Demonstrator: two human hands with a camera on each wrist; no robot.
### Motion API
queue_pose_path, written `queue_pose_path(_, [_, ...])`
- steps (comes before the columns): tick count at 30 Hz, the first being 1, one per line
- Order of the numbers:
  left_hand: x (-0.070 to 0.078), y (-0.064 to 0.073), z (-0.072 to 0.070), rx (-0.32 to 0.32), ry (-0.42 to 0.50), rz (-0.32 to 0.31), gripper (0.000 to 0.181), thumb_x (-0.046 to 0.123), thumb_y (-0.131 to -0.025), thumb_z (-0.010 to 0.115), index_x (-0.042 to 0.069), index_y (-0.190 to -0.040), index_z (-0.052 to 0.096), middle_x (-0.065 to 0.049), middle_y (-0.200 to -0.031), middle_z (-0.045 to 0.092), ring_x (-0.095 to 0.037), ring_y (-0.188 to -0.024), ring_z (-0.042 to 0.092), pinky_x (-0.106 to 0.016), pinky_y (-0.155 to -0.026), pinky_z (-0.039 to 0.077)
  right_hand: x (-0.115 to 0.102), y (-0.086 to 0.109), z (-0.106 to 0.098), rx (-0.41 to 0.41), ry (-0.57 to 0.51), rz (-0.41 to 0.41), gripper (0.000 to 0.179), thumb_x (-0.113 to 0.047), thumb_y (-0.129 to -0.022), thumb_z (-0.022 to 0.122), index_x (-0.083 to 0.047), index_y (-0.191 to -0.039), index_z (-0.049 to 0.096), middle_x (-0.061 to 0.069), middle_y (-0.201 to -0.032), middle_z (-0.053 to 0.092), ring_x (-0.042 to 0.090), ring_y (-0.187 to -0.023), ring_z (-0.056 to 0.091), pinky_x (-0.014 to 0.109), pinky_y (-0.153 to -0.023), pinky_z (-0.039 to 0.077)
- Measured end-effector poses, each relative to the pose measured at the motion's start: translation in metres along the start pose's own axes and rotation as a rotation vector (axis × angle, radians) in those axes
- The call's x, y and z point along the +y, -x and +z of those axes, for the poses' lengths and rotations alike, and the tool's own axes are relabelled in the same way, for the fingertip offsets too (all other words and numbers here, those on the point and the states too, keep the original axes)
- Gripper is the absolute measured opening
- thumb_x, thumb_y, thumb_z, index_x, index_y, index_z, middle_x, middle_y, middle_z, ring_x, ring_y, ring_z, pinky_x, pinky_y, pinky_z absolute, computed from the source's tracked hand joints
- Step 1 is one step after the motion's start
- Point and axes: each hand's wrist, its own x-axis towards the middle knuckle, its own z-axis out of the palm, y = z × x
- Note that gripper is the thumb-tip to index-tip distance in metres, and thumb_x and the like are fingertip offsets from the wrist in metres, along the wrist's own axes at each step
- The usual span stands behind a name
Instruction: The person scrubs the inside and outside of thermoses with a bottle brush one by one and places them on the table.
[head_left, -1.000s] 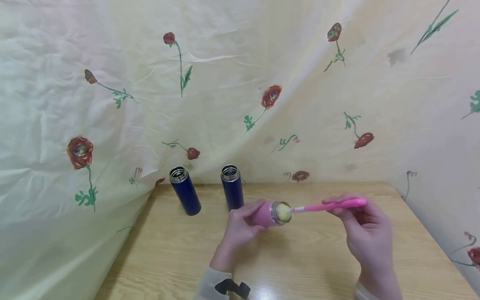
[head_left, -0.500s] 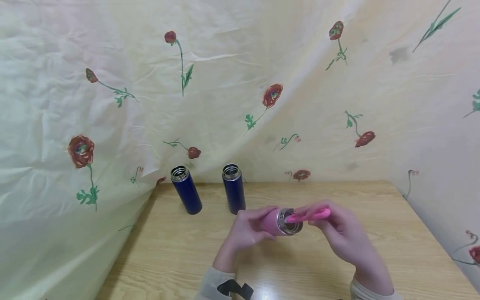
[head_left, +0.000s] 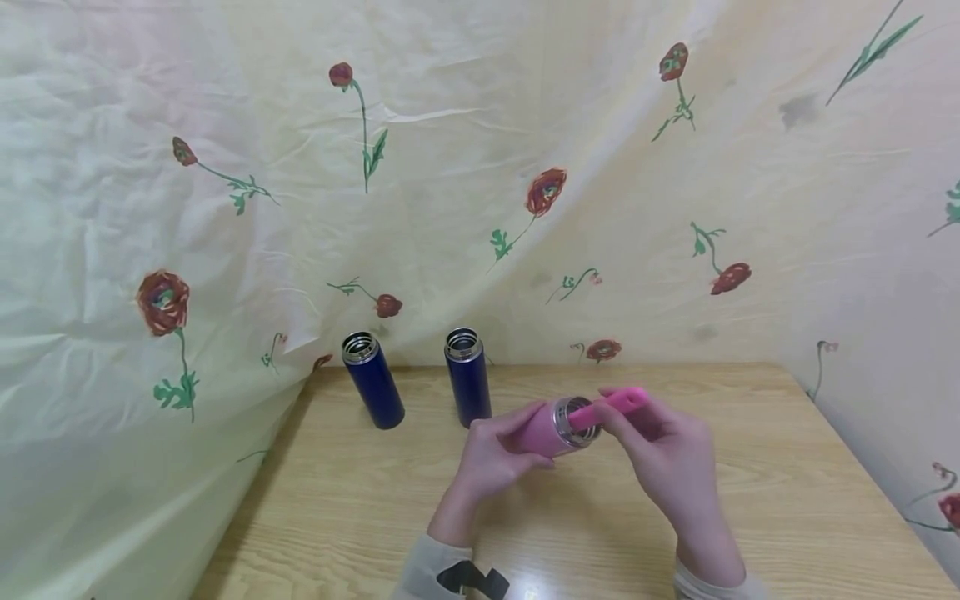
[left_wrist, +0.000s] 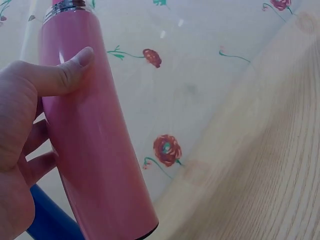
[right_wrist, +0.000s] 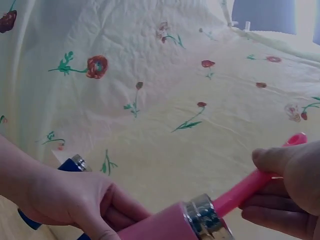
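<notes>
My left hand (head_left: 491, 457) grips a pink thermos bottle (left_wrist: 95, 130) round its body, thumb on one side, and holds it tilted with its open metal mouth (head_left: 576, 422) towards the right. In the right wrist view, the bottle's silver neck (right_wrist: 206, 216) has a pink bottle brush (right_wrist: 245, 192) running into it. My right hand (head_left: 667, 446) pinches the brush's handle near its end, close to the bottle's mouth. The brush head is hidden inside the bottle.
Two dark blue thermos bottles stand uncapped at the back of the wooden table (head_left: 337, 517): one on the left (head_left: 373, 383), another (head_left: 468, 383) just behind my left hand. A flowered cloth (head_left: 450, 208) hangs behind and along the left side.
My right hand has moved left, pushing the brush into the pink bottle, so its yellowish head has gone from sight. The bottle has shifted slightly right and now tilts more upward.
</notes>
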Motion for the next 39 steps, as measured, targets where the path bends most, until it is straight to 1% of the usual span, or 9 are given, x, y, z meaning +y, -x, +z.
queue_pose_path(3, [0.001, 0.0, 0.001, 0.004, 0.005, -0.008, 0.078, 0.002, -0.068, 0.099, 0.01, -0.14, 0.072, 0.003, -0.135, 0.072, -0.018, -0.127, 0.068, -0.038, -0.112, 0.051, -0.003, 0.0, 0.004, 0.064, -0.022, 0.091, 0.026, 0.008, -0.086, 0.085, -0.004, -0.109, 0.082, 0.009, -0.093, 0.082, 0.008, -0.082, 0.078, 0.023, -0.074, 0.063])
queue_pose_path(7, [0.0, 0.001, 0.001, 0.015, 0.037, -0.028, 0.078, 0.0, -0.069, 0.099, 0.012, -0.14, 0.072, 0.004, -0.135, 0.072, -0.018, -0.127, 0.068, -0.037, -0.112, 0.051, -0.005, 0.001, 0.005, 0.083, -0.025, 0.136, 0.03, 0.009, -0.082, 0.088, -0.004, -0.109, 0.082, 0.008, -0.094, 0.082, 0.009, -0.081, 0.078, 0.021, -0.073, 0.063])
queue_pose_path(11, [-0.002, 0.0, 0.001, 0.031, 0.061, -0.047, 0.078, -0.004, -0.07, 0.097, 0.016, -0.141, 0.072, 0.004, -0.136, 0.072, -0.019, -0.128, 0.067, -0.037, -0.112, 0.051, -0.003, 0.001, 0.005, 0.049, 0.003, 0.124, 0.034, 0.01, -0.079, 0.089, -0.005, -0.109, 0.083, 0.006, -0.096, 0.082, 0.006, -0.082, 0.077, 0.019, -0.074, 0.062])
queue_pose_path(17, [-0.002, -0.001, -0.001, 0.058, 0.06, -0.045, 0.079, -0.007, -0.07, 0.094, 0.014, -0.142, 0.071, 0.002, -0.138, 0.072, -0.02, -0.129, 0.067, -0.039, -0.114, 0.05, -0.005, -0.002, -0.002, 0.071, 0.03, 0.089, 0.025, 0.011, -0.088, 0.081, -0.003, -0.109, 0.08, 0.005, -0.1, 0.082, 0.004, -0.079, 0.073, 0.013, -0.066, 0.055])
queue_pose_path(21, [-0.003, -0.003, -0.001, 0.059, 0.038, -0.032, 0.077, -0.008, -0.071, 0.093, 0.013, -0.142, 0.071, 0.001, -0.139, 0.072, -0.022, -0.13, 0.066, -0.039, -0.114, 0.05, -0.01, -0.002, -0.009, 0.104, -0.005, 0.075, 0.022, 0.014, -0.092, 0.075, 0.002, -0.11, 0.077, -0.002, -0.103, 0.081, 0.005, -0.084, 0.073, 0.015, -0.077, 0.058])
queue_pose_path(25, [-0.006, -0.003, -0.001, 0.045, -0.013, -0.024, 0.078, -0.009, -0.073, 0.092, 0.013, -0.144, 0.069, 0.0, -0.142, 0.069, -0.022, -0.133, 0.064, -0.04, -0.115, 0.049, -0.008, -0.002, -0.016, 0.144, -0.212, -0.025, 0.019, 0.026, -0.093, 0.063, 0.018, -0.11, 0.068, 0.009, -0.106, 0.08, 0.012, -0.094, 0.077, 0.021, -0.088, 0.061])
queue_pose_path(28, [-0.009, -0.003, 0.0, 0.021, -0.061, -0.021, 0.08, -0.007, -0.074, 0.092, 0.015, -0.147, 0.067, 0.002, -0.145, 0.067, -0.021, -0.135, 0.062, -0.041, -0.117, 0.047, -0.006, -0.003, -0.02, 0.175, -0.378, -0.092, 0.017, 0.031, -0.092, 0.056, 0.027, -0.108, 0.06, 0.02, -0.107, 0.078, 0.019, -0.096, 0.078, 0.025, -0.088, 0.061])
queue_pose_path(34, [-0.012, -0.004, -0.001, -0.004, -0.127, 0.037, 0.08, -0.005, -0.076, 0.092, 0.012, -0.149, 0.065, 0.0, -0.152, 0.062, -0.024, -0.14, 0.058, -0.044, -0.12, 0.044, -0.01, -0.003, -0.026, 0.248, -0.515, -0.12, 0.016, 0.032, -0.093, 0.052, 0.033, -0.109, 0.054, 0.024, -0.105, 0.078, 0.024, -0.095, 0.079, 0.032, -0.086, 0.062])
queue_pose_path(39, [-0.013, -0.003, -0.005, 0.029, -0.178, 0.079, 0.078, -0.004, -0.074, 0.094, 0.015, -0.145, 0.068, 0.0, -0.145, 0.068, -0.023, -0.134, 0.063, -0.042, -0.116, 0.048, -0.02, -0.002, -0.032, 0.344, -0.533, -0.043, 0.018, 0.025, -0.096, 0.058, 0.031, -0.113, 0.057, 0.025, -0.104, 0.078, 0.025, -0.093, 0.08, 0.033, -0.085, 0.062])
